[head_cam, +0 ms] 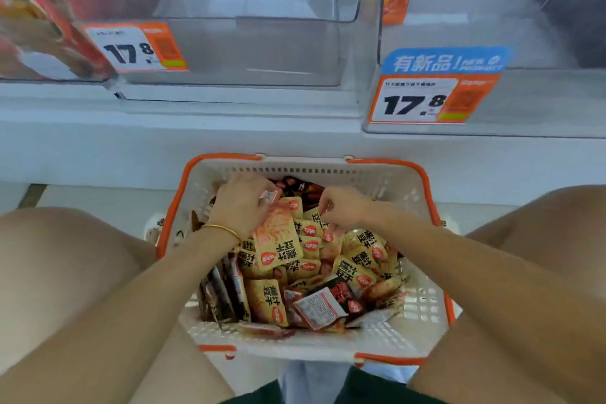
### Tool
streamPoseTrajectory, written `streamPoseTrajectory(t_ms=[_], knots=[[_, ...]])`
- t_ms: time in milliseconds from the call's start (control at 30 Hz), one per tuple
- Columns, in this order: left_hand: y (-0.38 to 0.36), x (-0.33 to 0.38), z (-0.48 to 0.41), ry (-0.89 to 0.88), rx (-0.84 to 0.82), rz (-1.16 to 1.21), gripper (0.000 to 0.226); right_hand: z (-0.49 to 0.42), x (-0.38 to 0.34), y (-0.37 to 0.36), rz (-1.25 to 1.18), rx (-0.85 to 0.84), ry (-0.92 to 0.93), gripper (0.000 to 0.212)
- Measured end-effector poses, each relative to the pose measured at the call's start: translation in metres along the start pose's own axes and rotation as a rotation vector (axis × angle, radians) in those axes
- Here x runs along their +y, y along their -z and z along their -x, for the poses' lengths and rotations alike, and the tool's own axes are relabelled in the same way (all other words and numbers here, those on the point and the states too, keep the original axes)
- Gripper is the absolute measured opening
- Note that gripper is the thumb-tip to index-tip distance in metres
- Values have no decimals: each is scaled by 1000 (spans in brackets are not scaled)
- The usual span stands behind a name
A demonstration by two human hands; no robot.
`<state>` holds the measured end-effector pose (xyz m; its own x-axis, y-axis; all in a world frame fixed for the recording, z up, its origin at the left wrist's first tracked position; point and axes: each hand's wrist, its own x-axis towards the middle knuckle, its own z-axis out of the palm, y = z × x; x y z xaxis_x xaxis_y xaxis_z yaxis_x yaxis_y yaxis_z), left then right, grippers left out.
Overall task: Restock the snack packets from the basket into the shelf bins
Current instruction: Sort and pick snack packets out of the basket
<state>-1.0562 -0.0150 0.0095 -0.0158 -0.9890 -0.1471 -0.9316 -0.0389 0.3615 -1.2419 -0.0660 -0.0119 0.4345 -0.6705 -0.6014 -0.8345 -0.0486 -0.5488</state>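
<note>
Fingers (259,187) of left hand (241,207): curled down at the far end of the heap, pinching a small pale packet (269,197) at their tips; gold bangle (223,229) on the wrist. Fingers (328,207) of right hand (347,208): curled, tips down on the yellow packets (360,256); whether they grip any cannot be told. Hands near each other, with a narrow gap between. Yellow packets: heaped in the basket (328,170), lying flat at mixed angles. Large packet (275,239) under the left palm: long axis near to far, print inverted to the wearer. Dark packets (223,292): on edge, leaning along the left wall. Basket: white, orange rim, open top, between bare legs (65,272); far wall just beyond the left fingers. Above: white shelf ledge (196,128), then clear bins. Centre bin (262,52) has a price tag (137,47) at its left corner. Right bin (541,102) has its front edge lower in frame.
</note>
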Motion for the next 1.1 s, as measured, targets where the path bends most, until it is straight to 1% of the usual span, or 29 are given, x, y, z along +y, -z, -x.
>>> streamPoseTrajectory(t_ms=[100,167,333,400,500,600,700,800,867,967,1033,1100], knots=[[-11,-8,-14,54,-100,-90,30,-41,14,-6,102,95,-14,29],[-15,-11,-24,45,-99,-107,32,-66,19,-9,117,151,-2,30],[-29,-36,-44,98,-137,-58,32,-105,20,-32,140,201,47,45],[-33,-44,-49,113,-123,-61,33,-112,19,-43,170,248,53,41],[-37,-50,-53,123,-106,-22,33,-116,14,-49,331,303,38,38],[-39,-51,-53,115,-106,-19,33,-119,6,-49,463,333,-18,35],[-38,-49,-52,104,-94,14,33,-122,3,-48,522,355,-51,24],[-34,-46,-51,90,-82,39,33,-121,3,-43,539,378,8,22],[-31,-45,-51,97,-71,62,35,-113,3,-35,516,429,119,18],[-24,-38,-52,65,-79,116,45,-89,3,-14,366,456,270,22],[-19,-28,-51,47,-88,196,51,-67,0,4,243,450,321,20],[-10,-13,-47,61,-84,342,53,-46,-3,21,142,419,341,17]])
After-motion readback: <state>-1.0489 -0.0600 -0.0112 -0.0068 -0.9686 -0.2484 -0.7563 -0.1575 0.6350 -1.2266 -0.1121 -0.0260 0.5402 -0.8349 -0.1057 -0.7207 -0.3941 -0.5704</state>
